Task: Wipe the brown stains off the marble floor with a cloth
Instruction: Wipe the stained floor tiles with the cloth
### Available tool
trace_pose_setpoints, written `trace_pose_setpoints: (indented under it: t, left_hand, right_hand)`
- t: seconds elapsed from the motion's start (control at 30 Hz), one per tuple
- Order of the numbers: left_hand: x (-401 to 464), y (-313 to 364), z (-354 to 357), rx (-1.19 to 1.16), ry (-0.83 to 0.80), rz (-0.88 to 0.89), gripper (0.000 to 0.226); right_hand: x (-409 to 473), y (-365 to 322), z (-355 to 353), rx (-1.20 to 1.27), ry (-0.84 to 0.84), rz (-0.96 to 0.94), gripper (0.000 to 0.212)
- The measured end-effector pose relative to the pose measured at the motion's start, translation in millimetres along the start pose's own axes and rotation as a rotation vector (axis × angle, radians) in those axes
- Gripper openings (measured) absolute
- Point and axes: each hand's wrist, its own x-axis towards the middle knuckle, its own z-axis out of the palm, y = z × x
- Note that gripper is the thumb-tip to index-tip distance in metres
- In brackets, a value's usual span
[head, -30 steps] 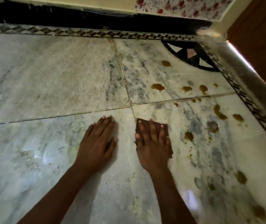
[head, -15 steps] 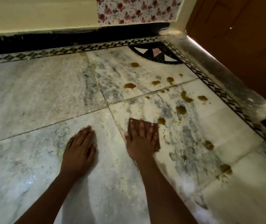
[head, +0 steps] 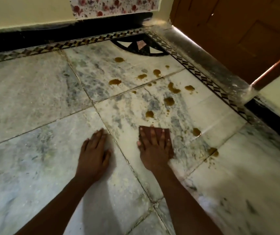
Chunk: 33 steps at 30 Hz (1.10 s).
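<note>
Centre of frame: right hand (head: pixel 154 146), fingers straight, presses a flat reddish-brown cloth (head: pixel 167 133) onto the grey-veined white marble floor (head: pixel 34 107). Left hand (head: pixel 92 154) rests flat, fingers straight, beside it. Brown stains (head: pixel 169 100) lie toward the upper right.

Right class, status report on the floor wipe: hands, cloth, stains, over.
Left hand flat on floor, open. Right hand pressing cloth flat, fingers straight. Brown stains ahead and to the right of it, unwiped. Nothing in the way.
</note>
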Motion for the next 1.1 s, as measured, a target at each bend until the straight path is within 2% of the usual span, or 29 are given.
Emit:
trace_pose_setpoints:
  t: [0.1,0.17,0.23,0.3,0.37,0.4,0.47,0.57,0.63,0.7,0.8,0.87,0.93,1.03,1.1]
  left_hand:
    - [4.8,37.4,18.8,-0.04,-0.006,0.016,0.07]
    - [7.0,52.2,27.0,-0.065,-0.001,-0.011,0.07]
    - [8.8,58.8,34.0,-0.054,0.018,-0.008,0.068]
    - [12.7,63.6,41.5,-0.033,0.018,0.024,0.067]
    - [16.9,67.9,47.9,0.006,0.015,0.047,0.067]
    - [17.6,67.7,49.0,0.027,0.018,0.045,0.067]
    - [18.8,69.8,51.2,0.046,0.015,0.035,0.066]
    - [16.9,67.5,50.5,0.051,0.037,0.032,0.064]
    - [16.3,68.9,49.8,0.056,0.038,0.026,0.064]
    - [16.0,70.7,49.8,0.072,0.04,0.022,0.064]
    - [14.7,72.5,48.9,0.08,0.042,0.018,0.064]
    - [14.7,72.2,48.9,0.086,0.046,0.022,0.064]
    - [15.0,72.0,48.0,0.072,0.04,0.021,0.064]
    - [13.9,74.0,46.5,0.068,0.052,0.018,0.065]
    - [14.6,74.3,44.8,0.06,0.054,0.018,0.066]
  right_hand:
    - [-43.7,6.6,-4.7,-0.038,-0.021,-0.337,0.052]
    - [-73.4,35.8,-16.4,-0.043,-0.044,-0.425,0.053]
    - [-85.0,68.7,-18.7,-0.062,-0.024,-0.336,0.052]
    - [-72.3,89.5,-17.5,-0.036,0.0,-0.105,0.052]
    - [-50.8,85.4,-15.8,-0.012,0.013,0.089,0.054]
    - [-44.2,74.4,-15.3,-0.017,0.019,0.128,0.055]
    - [-51.3,61.1,-13.0,-0.036,0.019,0.048,0.056]
    - [-95.1,67.5,-28.2,-0.026,-0.031,-0.22,0.056]
    - [-122.2,86.9,-36.1,-0.038,-0.026,-0.266,0.054]
    - [-128.3,105.6,-38.4,-0.058,0.008,-0.125,0.054]
    - [-93.4,105.8,-28.3,-0.033,0.058,0.226,0.055]
    - [-63.0,93.1,-21.3,-0.015,0.039,0.28,0.057]
    - [-59.6,85.5,-17.8,-0.05,0.001,0.142,0.056]
    - [-104.3,90.8,-30.9,-0.069,-0.069,-0.155,0.056]
    - [-138.6,106.7,-44.5,-0.077,-0.118,-0.204,0.055]
